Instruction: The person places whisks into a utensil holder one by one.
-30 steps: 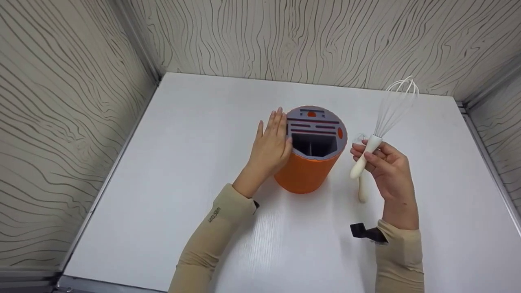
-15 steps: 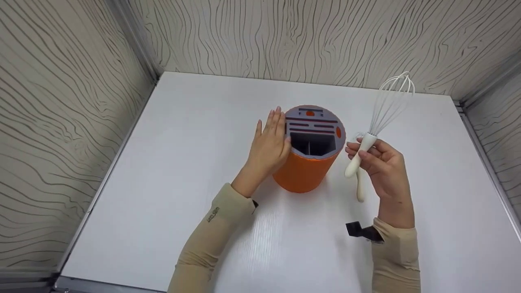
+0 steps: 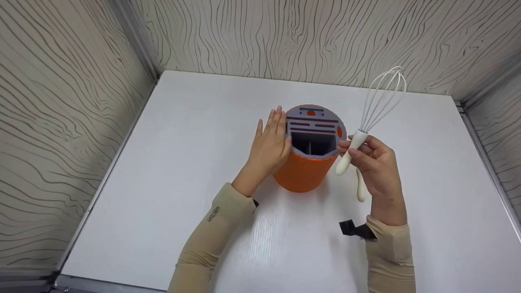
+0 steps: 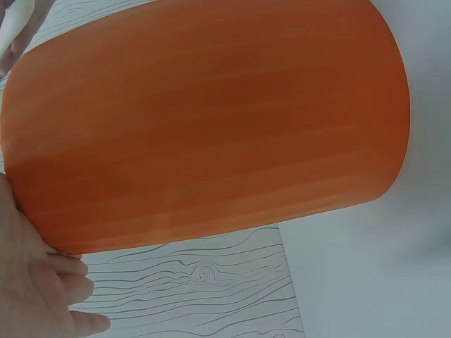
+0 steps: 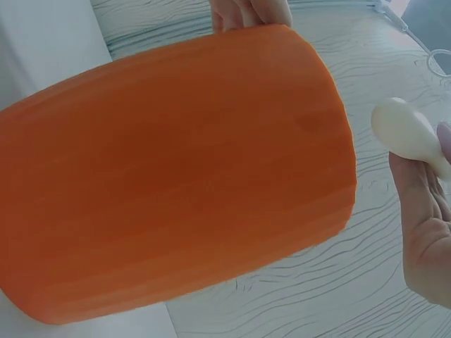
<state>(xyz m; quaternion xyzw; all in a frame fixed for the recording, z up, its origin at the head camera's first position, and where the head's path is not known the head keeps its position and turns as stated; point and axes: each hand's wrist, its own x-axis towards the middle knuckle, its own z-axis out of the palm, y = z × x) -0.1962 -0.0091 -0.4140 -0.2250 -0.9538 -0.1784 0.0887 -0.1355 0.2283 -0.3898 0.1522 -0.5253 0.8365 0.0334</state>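
Note:
An orange, round utensil holder (image 3: 303, 175) stands upright on the white table, its grey top cut with slots and one large divided opening. My left hand (image 3: 268, 148) rests along its upper left side with fingers straight. In the left wrist view, fingers of that hand (image 4: 42, 289) lie at the holder's rim. My right hand (image 3: 374, 167) pinches a whisk (image 3: 352, 148) by its cream handle, wires pointing up and away. Its fingertips are right at the holder's right rim in the head view. The whisk's handle end (image 5: 402, 130) also shows in the right wrist view.
A second cream handle (image 3: 360, 187) lies on the white table (image 3: 183, 171) right of the holder, its far end hidden behind my right hand. Wood-grain panels (image 3: 293, 36) enclose the table at the back and sides.
My right hand has moved left with the whisk, closer to the holder's rim, and now covers the far end of the second utensil. My left hand has stayed on the holder.

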